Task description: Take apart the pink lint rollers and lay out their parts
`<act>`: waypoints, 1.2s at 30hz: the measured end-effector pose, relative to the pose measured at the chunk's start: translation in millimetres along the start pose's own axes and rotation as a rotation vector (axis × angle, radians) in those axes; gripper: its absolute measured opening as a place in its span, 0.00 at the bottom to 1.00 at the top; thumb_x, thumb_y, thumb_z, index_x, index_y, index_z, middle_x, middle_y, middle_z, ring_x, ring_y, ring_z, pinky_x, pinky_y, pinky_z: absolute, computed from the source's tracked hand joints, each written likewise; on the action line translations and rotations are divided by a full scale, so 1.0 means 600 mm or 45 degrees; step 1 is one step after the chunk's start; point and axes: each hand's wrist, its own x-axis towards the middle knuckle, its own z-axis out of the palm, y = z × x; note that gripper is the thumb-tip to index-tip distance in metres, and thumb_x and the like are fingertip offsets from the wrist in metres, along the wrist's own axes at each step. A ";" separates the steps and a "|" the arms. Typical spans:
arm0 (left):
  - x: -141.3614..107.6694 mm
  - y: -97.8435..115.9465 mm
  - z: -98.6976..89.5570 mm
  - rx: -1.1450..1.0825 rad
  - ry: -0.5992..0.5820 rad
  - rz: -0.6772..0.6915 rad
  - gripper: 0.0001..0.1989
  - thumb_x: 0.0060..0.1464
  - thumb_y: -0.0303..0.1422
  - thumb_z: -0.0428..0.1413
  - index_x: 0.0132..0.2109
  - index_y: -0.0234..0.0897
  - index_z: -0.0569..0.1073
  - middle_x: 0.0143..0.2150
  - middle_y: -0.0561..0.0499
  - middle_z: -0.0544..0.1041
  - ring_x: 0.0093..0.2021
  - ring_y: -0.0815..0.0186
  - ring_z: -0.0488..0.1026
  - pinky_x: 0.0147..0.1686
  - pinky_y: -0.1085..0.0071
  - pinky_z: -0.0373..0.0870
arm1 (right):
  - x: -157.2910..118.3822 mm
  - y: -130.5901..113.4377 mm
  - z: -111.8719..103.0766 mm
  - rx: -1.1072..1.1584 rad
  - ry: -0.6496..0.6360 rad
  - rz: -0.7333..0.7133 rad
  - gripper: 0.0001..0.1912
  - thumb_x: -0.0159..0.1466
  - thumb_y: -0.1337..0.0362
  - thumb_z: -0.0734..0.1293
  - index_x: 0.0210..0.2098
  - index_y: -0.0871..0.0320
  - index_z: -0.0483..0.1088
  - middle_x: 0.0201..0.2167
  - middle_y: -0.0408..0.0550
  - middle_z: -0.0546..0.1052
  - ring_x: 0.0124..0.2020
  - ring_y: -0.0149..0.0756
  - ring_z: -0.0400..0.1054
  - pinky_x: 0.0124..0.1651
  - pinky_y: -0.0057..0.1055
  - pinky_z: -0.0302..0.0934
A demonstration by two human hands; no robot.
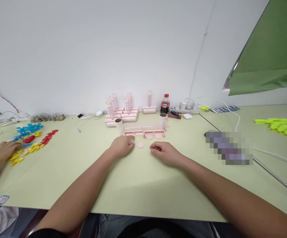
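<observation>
My left hand [122,146] rests on the table with its fingers curled, beside a pink open tray-like part [133,133]. A small pale, shiny bit shows at its fingers; I cannot make out what it is. To the right, my right hand [166,154] lies on its side, fingers loosely curled, with nothing showing in them. A flat pink disc [140,145] lies between the hands. Two more discs [149,136] lie at a second pink tray-like part [166,133]. Behind these is a clear pinkish cover [138,128]. Cardboard tubes [119,126] stand at both ends.
Pink rollers with upright heart-topped pieces [127,106] stand in groups by the wall. Near them are a cola bottle [165,104] and a power strip [186,110]. A pixelated object [227,147] lies right. Another person's hand [4,151] touches coloured plastic pieces [29,149] at left.
</observation>
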 end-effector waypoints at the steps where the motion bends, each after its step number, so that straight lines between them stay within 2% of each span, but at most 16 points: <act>1: -0.005 0.005 -0.001 -0.041 -0.030 0.057 0.17 0.56 0.39 0.50 0.49 0.43 0.74 0.37 0.48 0.79 0.37 0.58 0.74 0.31 0.69 0.61 | 0.000 0.001 0.000 0.004 -0.001 -0.005 0.11 0.60 0.58 0.64 0.36 0.57 0.73 0.33 0.46 0.77 0.34 0.37 0.69 0.37 0.33 0.60; 4: -0.020 0.021 -0.005 -0.122 -0.136 0.220 0.19 0.56 0.46 0.50 0.48 0.43 0.76 0.35 0.49 0.79 0.34 0.60 0.73 0.29 0.69 0.59 | 0.002 0.004 0.002 0.016 -0.001 -0.019 0.11 0.60 0.57 0.64 0.37 0.57 0.73 0.33 0.47 0.77 0.34 0.37 0.69 0.37 0.33 0.60; 7: -0.025 0.029 -0.008 -0.092 -0.193 0.241 0.22 0.55 0.52 0.50 0.44 0.43 0.78 0.33 0.49 0.78 0.32 0.59 0.72 0.27 0.69 0.56 | 0.002 0.006 0.002 0.018 -0.003 -0.025 0.12 0.61 0.57 0.64 0.37 0.57 0.74 0.33 0.47 0.77 0.34 0.37 0.69 0.37 0.33 0.60; 9: -0.022 0.028 -0.007 -0.075 -0.218 0.211 0.25 0.54 0.54 0.50 0.49 0.44 0.76 0.35 0.49 0.79 0.35 0.57 0.73 0.28 0.69 0.57 | 0.002 0.006 0.002 0.019 -0.006 -0.024 0.11 0.61 0.57 0.64 0.37 0.57 0.74 0.33 0.46 0.77 0.34 0.37 0.69 0.37 0.33 0.60; 12: -0.010 0.022 -0.003 -0.063 -0.249 0.149 0.33 0.52 0.57 0.51 0.60 0.46 0.69 0.41 0.48 0.79 0.41 0.54 0.74 0.31 0.69 0.59 | 0.002 0.006 0.002 0.009 -0.008 -0.021 0.11 0.61 0.57 0.64 0.37 0.57 0.73 0.33 0.46 0.77 0.34 0.37 0.69 0.37 0.33 0.60; 15: 0.001 0.018 0.000 -0.054 -0.235 0.093 0.37 0.51 0.58 0.51 0.63 0.45 0.65 0.46 0.46 0.79 0.46 0.52 0.74 0.34 0.68 0.62 | 0.003 0.008 0.003 0.003 -0.010 -0.025 0.11 0.61 0.57 0.64 0.37 0.57 0.73 0.32 0.46 0.76 0.33 0.37 0.68 0.36 0.33 0.59; 18: 0.002 0.024 0.000 -0.072 -0.148 0.079 0.36 0.51 0.56 0.53 0.63 0.43 0.65 0.43 0.46 0.79 0.43 0.52 0.74 0.33 0.68 0.62 | 0.003 0.008 0.002 0.008 -0.014 -0.029 0.11 0.61 0.57 0.64 0.37 0.57 0.73 0.33 0.46 0.76 0.33 0.37 0.68 0.37 0.33 0.59; 20: -0.004 0.035 -0.002 -0.182 -0.040 0.103 0.30 0.53 0.51 0.54 0.59 0.41 0.67 0.37 0.48 0.78 0.37 0.57 0.73 0.31 0.69 0.61 | 0.001 0.006 0.002 0.009 -0.015 -0.034 0.12 0.61 0.58 0.64 0.38 0.58 0.73 0.33 0.47 0.76 0.34 0.37 0.68 0.38 0.33 0.60; 23: -0.021 0.060 -0.004 -0.568 0.123 0.236 0.16 0.58 0.44 0.52 0.46 0.39 0.69 0.31 0.53 0.72 0.31 0.65 0.68 0.31 0.71 0.62 | -0.004 0.002 0.002 0.021 -0.046 -0.073 0.13 0.62 0.58 0.64 0.42 0.58 0.73 0.35 0.48 0.76 0.35 0.37 0.67 0.38 0.33 0.59; 24: -0.027 0.070 -0.003 -0.733 0.157 0.301 0.14 0.60 0.44 0.51 0.42 0.38 0.68 0.30 0.54 0.70 0.30 0.67 0.67 0.32 0.71 0.63 | -0.007 0.000 0.003 0.033 -0.075 -0.113 0.14 0.62 0.57 0.64 0.44 0.58 0.72 0.37 0.48 0.75 0.35 0.36 0.67 0.38 0.33 0.59; 27: -0.040 0.097 0.005 -1.198 0.189 0.509 0.17 0.61 0.49 0.49 0.39 0.38 0.64 0.30 0.54 0.69 0.28 0.70 0.67 0.32 0.70 0.66 | -0.013 -0.006 0.010 0.080 -0.193 -0.295 0.15 0.61 0.55 0.67 0.43 0.57 0.69 0.39 0.47 0.73 0.34 0.34 0.64 0.36 0.30 0.57; 30: -0.045 0.113 0.019 -1.434 0.249 0.612 0.21 0.60 0.54 0.47 0.41 0.39 0.64 0.32 0.52 0.70 0.27 0.68 0.70 0.32 0.68 0.68 | -0.017 -0.009 0.020 0.103 -0.241 -0.385 0.13 0.61 0.55 0.68 0.33 0.57 0.63 0.30 0.40 0.65 0.29 0.30 0.57 0.31 0.27 0.51; 33: -0.040 0.112 0.029 -1.408 0.393 0.549 0.22 0.58 0.54 0.50 0.41 0.38 0.67 0.35 0.50 0.71 0.33 0.67 0.70 0.36 0.68 0.68 | -0.016 -0.009 0.028 0.109 -0.204 -0.365 0.15 0.64 0.57 0.64 0.27 0.56 0.55 0.24 0.37 0.58 0.26 0.28 0.51 0.29 0.27 0.47; 36: -0.034 0.102 0.030 -1.357 0.422 0.380 0.20 0.54 0.50 0.58 0.40 0.37 0.68 0.32 0.53 0.69 0.31 0.69 0.67 0.33 0.71 0.66 | -0.014 -0.008 0.031 0.107 -0.116 -0.307 0.17 0.63 0.58 0.64 0.25 0.55 0.53 0.22 0.36 0.56 0.24 0.28 0.50 0.28 0.27 0.45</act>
